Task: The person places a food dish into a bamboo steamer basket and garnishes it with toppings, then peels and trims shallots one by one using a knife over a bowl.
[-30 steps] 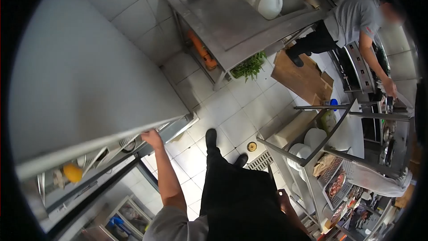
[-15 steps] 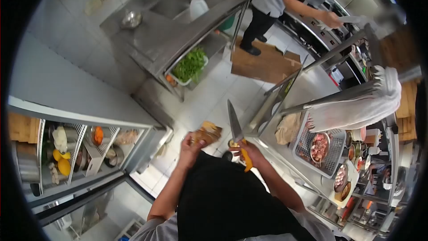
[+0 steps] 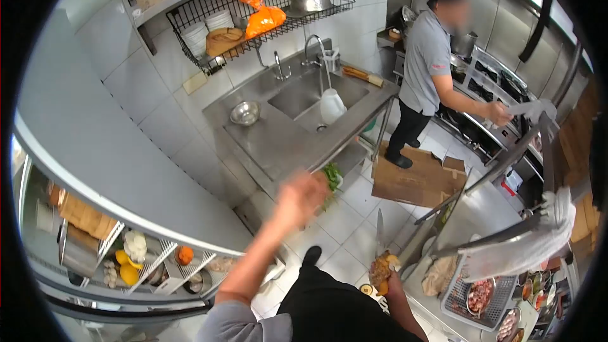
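My left hand [image 3: 304, 196] reaches forward over the front of the steel sink counter [image 3: 259, 145], with leafy greens [image 3: 332, 176] just beyond it on a lower level. Motion smears its fingers, so their grip cannot be read. Close to my body on the right, my right hand [image 3: 395, 283] is closed around a brown and yellow lump [image 3: 381, 271], whose kind I cannot make out. A kitchen knife [image 3: 380, 231] is in the same hand, its blade pointing forward and its handle mostly hidden. A small round pale thing [image 3: 367, 289] shows beside this hand.
A fridge with food shelves [image 3: 152, 272] stands at my left. At the right is a counter with a grey basket [image 3: 453, 304] and a hanging towel [image 3: 525, 247]. A co-worker [image 3: 424, 69] stands ahead near flattened cardboard [image 3: 411, 180]. A metal bowl [image 3: 245, 113] sits by the sink.
The brown and yellow lump has passed from my left hand to my right, alongside the knife. My left hand has moved forward. The view has tilted up, showing the wall rack.
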`<control>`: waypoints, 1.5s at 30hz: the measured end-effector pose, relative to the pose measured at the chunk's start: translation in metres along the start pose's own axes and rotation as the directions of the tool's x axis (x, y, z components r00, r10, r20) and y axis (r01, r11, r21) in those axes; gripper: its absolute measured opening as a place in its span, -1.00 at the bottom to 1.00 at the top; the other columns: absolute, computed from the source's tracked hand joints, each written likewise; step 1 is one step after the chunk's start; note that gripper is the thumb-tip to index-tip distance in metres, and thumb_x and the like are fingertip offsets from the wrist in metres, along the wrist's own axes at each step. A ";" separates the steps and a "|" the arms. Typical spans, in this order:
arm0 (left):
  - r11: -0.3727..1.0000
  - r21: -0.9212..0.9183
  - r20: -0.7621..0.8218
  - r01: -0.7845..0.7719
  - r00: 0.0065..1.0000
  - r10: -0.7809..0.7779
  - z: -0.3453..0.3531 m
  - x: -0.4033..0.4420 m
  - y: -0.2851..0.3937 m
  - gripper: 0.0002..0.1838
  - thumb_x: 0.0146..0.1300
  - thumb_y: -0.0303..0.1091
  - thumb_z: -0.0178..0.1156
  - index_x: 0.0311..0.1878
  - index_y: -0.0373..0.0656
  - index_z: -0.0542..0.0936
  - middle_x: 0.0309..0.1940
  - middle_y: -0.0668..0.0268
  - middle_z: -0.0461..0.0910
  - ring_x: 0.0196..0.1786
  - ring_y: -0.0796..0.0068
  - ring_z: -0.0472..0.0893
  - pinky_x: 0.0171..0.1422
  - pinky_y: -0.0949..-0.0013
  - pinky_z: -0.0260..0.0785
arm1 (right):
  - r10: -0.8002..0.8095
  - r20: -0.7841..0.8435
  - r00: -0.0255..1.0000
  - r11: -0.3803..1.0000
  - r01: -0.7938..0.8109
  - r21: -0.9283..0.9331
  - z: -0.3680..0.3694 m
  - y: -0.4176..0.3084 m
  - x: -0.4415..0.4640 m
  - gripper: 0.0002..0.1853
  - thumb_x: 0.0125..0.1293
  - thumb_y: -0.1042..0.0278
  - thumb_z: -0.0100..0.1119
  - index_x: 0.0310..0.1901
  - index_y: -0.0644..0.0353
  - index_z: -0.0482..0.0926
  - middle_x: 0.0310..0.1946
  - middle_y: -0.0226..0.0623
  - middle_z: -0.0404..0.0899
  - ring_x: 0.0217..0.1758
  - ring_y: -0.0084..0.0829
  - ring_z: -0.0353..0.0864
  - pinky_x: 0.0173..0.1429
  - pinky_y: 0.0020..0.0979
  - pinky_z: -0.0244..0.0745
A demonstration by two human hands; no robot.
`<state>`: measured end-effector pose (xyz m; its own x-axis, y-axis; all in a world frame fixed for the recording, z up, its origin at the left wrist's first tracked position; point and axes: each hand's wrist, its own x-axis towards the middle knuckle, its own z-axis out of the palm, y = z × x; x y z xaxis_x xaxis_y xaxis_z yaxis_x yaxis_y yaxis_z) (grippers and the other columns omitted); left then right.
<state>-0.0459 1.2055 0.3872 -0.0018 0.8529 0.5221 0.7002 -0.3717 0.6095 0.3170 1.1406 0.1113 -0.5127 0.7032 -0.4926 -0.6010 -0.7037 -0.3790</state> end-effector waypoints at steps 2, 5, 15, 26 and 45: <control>0.968 0.247 -0.466 0.052 0.882 0.072 -0.096 0.088 -0.031 -0.86 0.32 -0.44 0.21 -0.13 -0.27 0.63 -0.22 0.15 0.65 -0.18 0.25 0.63 -0.07 0.28 0.48 | -0.020 -0.076 0.997 0.996 0.013 -0.092 0.008 -0.003 0.014 -0.43 0.47 -0.16 -0.07 0.26 0.14 0.45 0.02 -0.20 0.62 0.02 -0.21 0.63 0.08 -0.13 0.59; 0.790 0.601 -0.595 0.121 0.727 0.342 -0.235 0.204 -0.129 -0.81 0.40 -0.39 0.14 -0.04 -0.27 0.63 -0.19 0.09 0.67 -0.20 0.17 0.63 -0.09 0.22 0.45 | 0.037 0.022 0.999 0.999 -0.038 0.027 -0.015 0.008 0.039 -0.43 0.48 -0.19 -0.10 0.23 0.11 0.45 -0.02 -0.18 0.61 -0.02 -0.19 0.63 0.05 -0.12 0.59; 0.445 0.848 -0.274 0.287 0.957 -0.094 -0.416 0.385 -0.304 -0.75 0.18 -0.37 0.21 -0.14 -0.33 0.62 -0.16 -0.12 0.65 -0.04 -0.15 0.63 0.07 -0.02 0.46 | -0.032 -0.081 0.996 0.999 0.031 -0.010 0.052 0.049 0.044 -0.37 0.31 -0.15 0.24 0.20 0.19 0.47 -0.03 -0.10 0.62 0.02 -0.15 0.64 0.08 -0.05 0.61; 0.439 0.875 -0.246 0.202 0.968 0.045 -0.420 0.382 -0.298 -0.82 0.16 -0.38 0.14 -0.22 -0.24 0.60 -0.18 -0.08 0.65 -0.05 -0.13 0.62 0.05 -0.05 0.47 | 0.025 -0.240 0.970 0.998 -0.037 -0.045 0.069 0.049 0.012 -0.37 0.23 -0.08 0.36 0.15 0.24 0.50 -0.01 -0.15 0.64 0.05 -0.20 0.65 0.16 -0.11 0.56; 0.283 0.940 -0.144 0.191 0.973 -0.178 -0.444 0.401 -0.350 -0.57 0.26 -0.61 0.05 0.23 -0.35 0.44 0.12 -0.10 0.53 0.18 -0.10 0.51 0.27 0.06 0.37 | -0.087 -0.296 0.951 0.993 0.058 -0.107 0.024 0.125 -0.072 -0.42 0.35 -0.13 0.21 0.20 0.16 0.45 -0.18 -0.29 0.65 -0.31 -0.49 0.66 -0.35 -0.47 0.57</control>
<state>-0.6088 1.5149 0.6485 -0.2289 0.8434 0.4861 0.8689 0.4022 -0.2886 0.2642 1.0039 0.1182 -0.2539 0.7002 -0.6673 -0.5609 -0.6686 -0.4882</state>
